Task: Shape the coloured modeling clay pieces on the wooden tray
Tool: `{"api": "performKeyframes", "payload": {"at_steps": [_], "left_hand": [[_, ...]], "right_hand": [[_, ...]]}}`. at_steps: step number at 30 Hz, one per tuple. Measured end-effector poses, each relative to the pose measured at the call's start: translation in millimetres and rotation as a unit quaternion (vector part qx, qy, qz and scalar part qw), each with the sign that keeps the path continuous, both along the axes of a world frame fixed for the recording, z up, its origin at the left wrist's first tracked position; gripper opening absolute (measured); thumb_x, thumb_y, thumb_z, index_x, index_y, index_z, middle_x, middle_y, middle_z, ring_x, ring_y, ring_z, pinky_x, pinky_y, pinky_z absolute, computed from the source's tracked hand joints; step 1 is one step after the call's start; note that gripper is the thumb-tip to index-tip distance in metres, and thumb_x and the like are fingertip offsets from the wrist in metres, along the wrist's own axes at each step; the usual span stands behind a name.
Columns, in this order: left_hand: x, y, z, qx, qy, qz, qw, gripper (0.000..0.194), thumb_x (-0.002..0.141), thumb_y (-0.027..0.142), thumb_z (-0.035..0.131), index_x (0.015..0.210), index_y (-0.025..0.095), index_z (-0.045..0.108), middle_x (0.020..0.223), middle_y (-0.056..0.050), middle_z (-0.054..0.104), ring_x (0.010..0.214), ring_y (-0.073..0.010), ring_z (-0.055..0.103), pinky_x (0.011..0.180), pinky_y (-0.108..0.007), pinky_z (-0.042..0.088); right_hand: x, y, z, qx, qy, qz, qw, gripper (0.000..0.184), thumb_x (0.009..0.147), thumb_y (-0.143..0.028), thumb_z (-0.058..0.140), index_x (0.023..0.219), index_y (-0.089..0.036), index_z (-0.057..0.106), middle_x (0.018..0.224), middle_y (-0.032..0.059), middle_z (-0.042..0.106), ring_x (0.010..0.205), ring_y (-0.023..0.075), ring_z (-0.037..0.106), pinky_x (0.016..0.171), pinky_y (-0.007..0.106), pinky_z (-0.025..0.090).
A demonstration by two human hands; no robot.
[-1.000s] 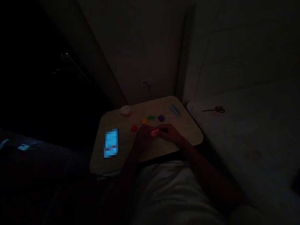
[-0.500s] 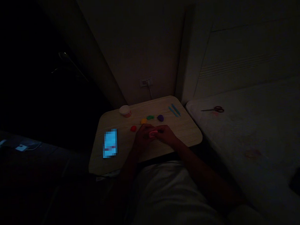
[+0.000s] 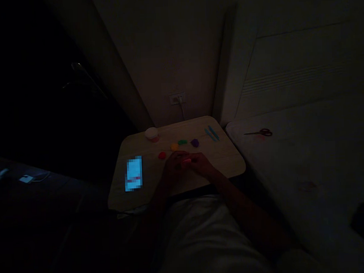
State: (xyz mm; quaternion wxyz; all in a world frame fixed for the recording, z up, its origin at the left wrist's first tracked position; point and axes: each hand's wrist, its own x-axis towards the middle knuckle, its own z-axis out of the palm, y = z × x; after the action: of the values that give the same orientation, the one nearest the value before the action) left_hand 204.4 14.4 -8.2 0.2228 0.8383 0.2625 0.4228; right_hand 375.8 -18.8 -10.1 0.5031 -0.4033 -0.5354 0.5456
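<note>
Both hands meet over the front of a small wooden table point(image 3: 153, 181). Between them is a pink piece of modelling clay point(image 3: 186, 162), mostly covered by fingers. My left hand point(image 3: 173, 167) is closed around its left side, and the fingers of my right hand point(image 3: 201, 164) pinch its right side. Just beyond the hands lie lumps of clay: red point(image 3: 162, 155), yellow point(image 3: 174, 146), green point(image 3: 182, 142) and purple point(image 3: 195, 143). The room is very dark, so finger detail is faint.
A glowing phone point(image 3: 133, 174) lies at the table's left. Toward the back stand a pale tub point(image 3: 152, 134) and two blue sticks point(image 3: 211, 134). Scissors point(image 3: 261, 132) rest on the bed point(image 3: 290, 156) at right. A wall socket point(image 3: 177, 99) holds a plug.
The pink clay has turned or been pressed between my fingers, and a narrower part of it shows now. Both hands stay in nearly the same place.
</note>
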Motion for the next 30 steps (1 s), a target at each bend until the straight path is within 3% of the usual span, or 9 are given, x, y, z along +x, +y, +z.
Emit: {"api": "performKeyframes", "payload": {"at_steps": [15,24,30], "left_hand": [[-0.2,-5.4,6.0,0.016,0.013,0.024,0.999,0.023,0.094,0.037,0.065,0.107,0.024,0.078,0.108,-0.009,0.073,0.099,-0.0225,0.068,0.086,-0.039,0.058],[1.4,-6.7,9.4,0.040,0.009,0.024,0.999,0.020,0.096,0.034,0.063,0.101,0.024,0.079,0.104,-0.008,0.074,0.096,-0.0219,0.066,0.085,-0.039,0.054],[0.8,-6.2,6.1,0.036,0.009,0.018,0.999,0.027,0.092,0.035,0.069,0.117,0.026,0.075,0.116,-0.009,0.071,0.107,-0.0237,0.066,0.092,-0.042,0.055]], "right_hand": [[-2.5,-0.5,2.5,-0.025,0.001,0.014,1.000,0.030,0.067,-0.045,0.083,0.073,-0.017,0.079,0.077,0.0041,0.077,0.076,0.0222,0.070,0.075,0.033,0.053],[-1.4,1.3,-2.1,-0.036,-0.004,0.014,0.999,0.028,0.064,-0.042,0.086,0.071,-0.015,0.079,0.070,0.0010,0.073,0.067,0.0165,0.064,0.068,0.028,0.048],[0.0,3.0,1.5,-0.058,0.023,0.030,0.998,0.030,0.063,-0.041,0.086,0.075,-0.015,0.080,0.072,0.0021,0.074,0.068,0.0166,0.064,0.067,0.027,0.048]]}}
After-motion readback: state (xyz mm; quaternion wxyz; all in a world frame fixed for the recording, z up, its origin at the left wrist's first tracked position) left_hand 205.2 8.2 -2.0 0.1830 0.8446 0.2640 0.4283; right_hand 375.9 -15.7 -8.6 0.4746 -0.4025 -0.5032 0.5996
